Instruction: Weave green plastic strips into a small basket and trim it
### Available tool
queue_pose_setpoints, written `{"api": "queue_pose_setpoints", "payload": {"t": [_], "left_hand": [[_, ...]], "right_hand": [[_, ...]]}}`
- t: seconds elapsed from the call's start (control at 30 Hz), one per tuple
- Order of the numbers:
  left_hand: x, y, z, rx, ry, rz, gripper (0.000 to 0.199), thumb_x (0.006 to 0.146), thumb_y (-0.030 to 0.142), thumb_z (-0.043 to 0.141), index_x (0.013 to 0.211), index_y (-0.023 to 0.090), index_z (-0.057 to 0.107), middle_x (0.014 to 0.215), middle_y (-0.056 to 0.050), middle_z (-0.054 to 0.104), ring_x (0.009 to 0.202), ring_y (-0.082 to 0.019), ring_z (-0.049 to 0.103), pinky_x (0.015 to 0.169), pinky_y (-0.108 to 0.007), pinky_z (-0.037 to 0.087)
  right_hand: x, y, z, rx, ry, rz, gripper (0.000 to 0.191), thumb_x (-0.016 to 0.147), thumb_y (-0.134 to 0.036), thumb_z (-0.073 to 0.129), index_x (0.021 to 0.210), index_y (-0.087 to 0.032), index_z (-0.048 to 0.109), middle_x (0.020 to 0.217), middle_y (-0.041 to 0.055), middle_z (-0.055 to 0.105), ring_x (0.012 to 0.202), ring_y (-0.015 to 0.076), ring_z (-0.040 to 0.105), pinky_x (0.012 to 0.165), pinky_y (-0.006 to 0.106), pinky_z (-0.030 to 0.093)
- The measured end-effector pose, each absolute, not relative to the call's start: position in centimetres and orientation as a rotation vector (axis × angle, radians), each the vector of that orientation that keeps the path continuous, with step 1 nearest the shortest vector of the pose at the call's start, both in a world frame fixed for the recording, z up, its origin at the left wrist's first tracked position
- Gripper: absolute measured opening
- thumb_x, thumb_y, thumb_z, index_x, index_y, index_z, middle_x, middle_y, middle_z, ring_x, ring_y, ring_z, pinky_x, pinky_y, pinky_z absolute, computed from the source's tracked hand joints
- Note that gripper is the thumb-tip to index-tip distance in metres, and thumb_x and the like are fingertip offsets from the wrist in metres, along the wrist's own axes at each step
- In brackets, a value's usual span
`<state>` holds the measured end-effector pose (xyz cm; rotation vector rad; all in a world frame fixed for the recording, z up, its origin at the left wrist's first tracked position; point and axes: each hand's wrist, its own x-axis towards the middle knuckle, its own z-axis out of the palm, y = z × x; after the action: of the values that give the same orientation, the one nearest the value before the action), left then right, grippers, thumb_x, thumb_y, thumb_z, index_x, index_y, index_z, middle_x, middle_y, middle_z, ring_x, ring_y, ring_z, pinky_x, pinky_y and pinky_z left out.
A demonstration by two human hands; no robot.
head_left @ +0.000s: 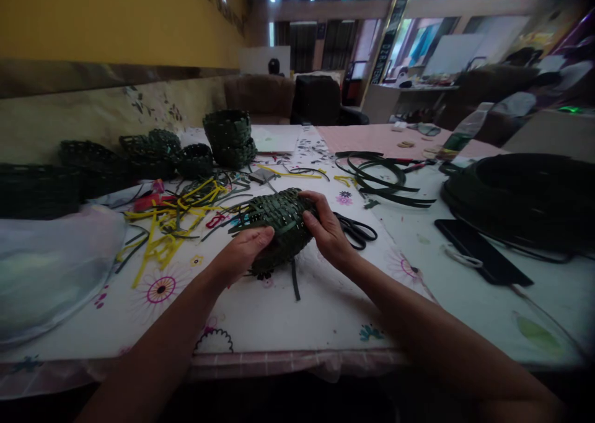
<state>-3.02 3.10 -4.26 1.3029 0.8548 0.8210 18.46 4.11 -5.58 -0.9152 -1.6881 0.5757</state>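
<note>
A dark green woven basket (282, 222) lies tilted between my two hands, with loose strip ends sticking out on its left. My left hand (244, 249) grips its near left side, thumb on top and the other fingers hidden. Around its right end my right hand (323, 225) is closed, thumb and forefinger on the weave. One strip end (295, 280) hangs down onto the tablecloth below the basket. Just right of my right hand lies a pair of black-handled scissors (357, 231), its blades partly hidden.
Yellow and green strip scraps (186, 206) litter the left, before several woven baskets (227, 138). Coiled green strips (385, 178), a bottle (465, 132), a black phone (483, 252) and a large dark green coil (520, 194) lie right. A plastic bag (56, 268) sits near left.
</note>
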Motion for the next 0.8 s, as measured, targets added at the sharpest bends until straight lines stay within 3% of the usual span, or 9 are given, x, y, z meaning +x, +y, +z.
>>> {"api": "queue_pose_setpoints", "payload": {"t": [0.17, 0.3, 0.57, 0.7, 0.8], "left_hand": [[-3.1, 3.1, -3.8, 1.507, 0.998, 0.732, 0.061, 0.072, 0.074, 0.068, 0.070, 0.015, 0.057, 0.060, 0.005, 0.043, 0.056, -0.008, 0.035, 0.052, -0.022, 0.027], [-2.7, 2.4, -3.3, 1.493, 1.075, 0.705, 0.058, 0.069, 0.073, 0.068, 0.069, 0.017, 0.056, 0.058, 0.006, 0.038, 0.054, -0.008, 0.032, 0.052, -0.023, 0.027], [-2.4, 2.3, -3.9, 1.589, 1.224, 0.771, 0.056, 0.075, 0.070, 0.063, 0.062, 0.019, 0.046, 0.056, 0.006, 0.035, 0.053, -0.008, 0.029, 0.049, -0.023, 0.022], [-2.4, 2.4, -3.5, 1.568, 1.156, 0.760, 0.054, 0.079, 0.071, 0.062, 0.069, 0.017, 0.060, 0.056, 0.003, 0.047, 0.057, -0.013, 0.045, 0.052, -0.024, 0.034], [-2.4, 2.4, -3.4, 1.544, 1.089, 0.803, 0.051, 0.078, 0.067, 0.068, 0.081, 0.017, 0.071, 0.071, -0.004, 0.067, 0.079, -0.022, 0.064, 0.068, -0.029, 0.048]], "right_hand": [[18.5, 4.1, -5.6, -0.905, -1.681, 0.648, 0.033, 0.099, -0.035, 0.048, 0.132, -0.028, 0.047, 0.134, 0.0088, 0.052, 0.128, 0.0264, 0.048, 0.114, 0.049, 0.035], [18.5, 3.8, -5.4, -0.904, -1.718, 0.661, 0.036, 0.098, -0.035, 0.049, 0.133, -0.027, 0.045, 0.132, 0.0089, 0.051, 0.129, 0.0268, 0.047, 0.114, 0.049, 0.035], [18.3, 3.7, -5.4, -0.901, -1.712, 0.657, 0.034, 0.099, -0.036, 0.048, 0.132, -0.027, 0.044, 0.133, 0.0097, 0.049, 0.128, 0.0267, 0.046, 0.114, 0.049, 0.035], [18.3, 3.7, -5.2, -0.873, -1.619, 0.773, 0.031, 0.104, -0.042, 0.040, 0.131, -0.028, 0.049, 0.135, 0.0074, 0.052, 0.130, 0.0239, 0.047, 0.117, 0.046, 0.033], [18.2, 3.4, -5.2, -0.832, -1.614, 0.802, 0.037, 0.106, -0.048, 0.035, 0.133, -0.029, 0.050, 0.137, 0.0069, 0.053, 0.133, 0.0230, 0.046, 0.119, 0.045, 0.032]]}}
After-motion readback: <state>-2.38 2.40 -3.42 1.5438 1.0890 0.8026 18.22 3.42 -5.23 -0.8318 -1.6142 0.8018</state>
